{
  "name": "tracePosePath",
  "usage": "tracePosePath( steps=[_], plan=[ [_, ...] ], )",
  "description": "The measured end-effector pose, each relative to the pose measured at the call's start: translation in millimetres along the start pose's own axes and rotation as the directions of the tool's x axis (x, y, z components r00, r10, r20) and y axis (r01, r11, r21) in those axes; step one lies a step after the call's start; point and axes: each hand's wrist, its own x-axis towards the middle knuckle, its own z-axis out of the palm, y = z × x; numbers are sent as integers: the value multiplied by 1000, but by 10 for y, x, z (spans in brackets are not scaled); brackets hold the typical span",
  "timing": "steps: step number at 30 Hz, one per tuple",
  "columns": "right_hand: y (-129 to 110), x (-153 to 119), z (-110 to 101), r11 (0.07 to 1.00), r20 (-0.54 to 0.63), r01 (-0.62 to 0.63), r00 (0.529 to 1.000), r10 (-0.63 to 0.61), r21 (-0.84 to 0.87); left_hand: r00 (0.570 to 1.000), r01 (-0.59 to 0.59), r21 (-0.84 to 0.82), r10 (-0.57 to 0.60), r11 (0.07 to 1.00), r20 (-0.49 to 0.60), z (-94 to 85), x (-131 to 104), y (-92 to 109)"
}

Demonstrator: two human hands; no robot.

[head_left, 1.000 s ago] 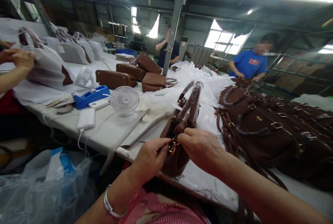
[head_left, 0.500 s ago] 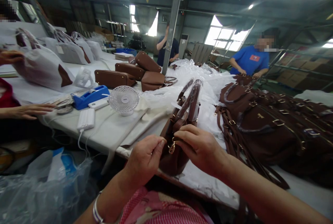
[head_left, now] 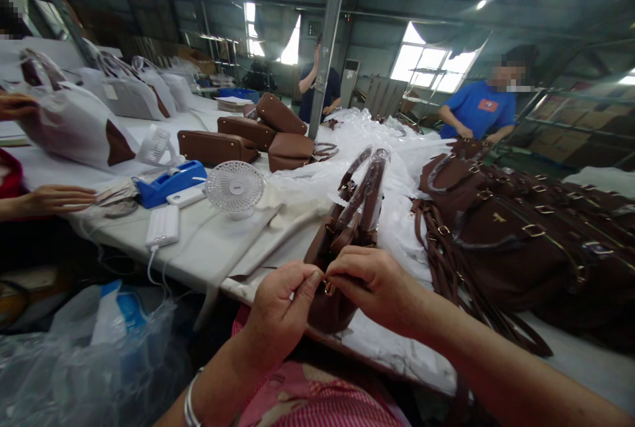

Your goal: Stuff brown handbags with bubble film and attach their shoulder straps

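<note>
A brown leather handbag (head_left: pixel 331 308) stands upright at the near edge of the white table (head_left: pixel 208 248), its two handles (head_left: pixel 364 189) wrapped in clear plastic. My left hand (head_left: pixel 280 311) and my right hand (head_left: pixel 370 281) meet at the bag's near side, fingers pinched on a small gold clasp (head_left: pixel 328 288). The left wrist wears a silver bangle (head_left: pixel 191 404). The hands hide the bag's side below the clasp.
A heap of brown bags and straps (head_left: pixel 526 235) lies at right. A small white fan (head_left: pixel 235 189), power bank (head_left: pixel 163 225) and blue tape dispenser (head_left: pixel 169 182) sit at left. Brown boxy bags (head_left: pixel 248 136) lie further back. A co-worker's hand (head_left: pixel 57 199) rests at left; a person in blue (head_left: pixel 479 113) stands across.
My two hands closed in tighter on the gold clasp and the bag shifted slightly. The co-worker's hand at left came down from the white-wrapped bag and now rests on the table.
</note>
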Motion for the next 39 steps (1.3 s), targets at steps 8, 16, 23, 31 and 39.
tracePosePath(
  steps=[8, 16, 23, 31, 39],
  plan=[
    [-110, -10, -94, 792, 128, 169, 985, -116, -586, 982, 182, -46, -178, 982, 67, 31, -40, -155],
    [-305, 120, -124, 619, 277, 311, 948, -154, -721, 957, 283, -96, -275, 954, 87, 125, -134, -235],
    [-274, 148, -123, 603, 323, 365, 929, -182, -709, 947, 312, -132, -296, 941, 125, 127, -124, -238],
    [-189, 78, -60, 642, 289, 340, 939, -187, -687, 980, 180, 18, -181, 984, 87, 59, -117, -241],
    [-133, -124, -279, 614, 97, 199, 976, -195, -764, 953, -193, 216, 235, 957, -189, -220, -32, -187]
  ],
)
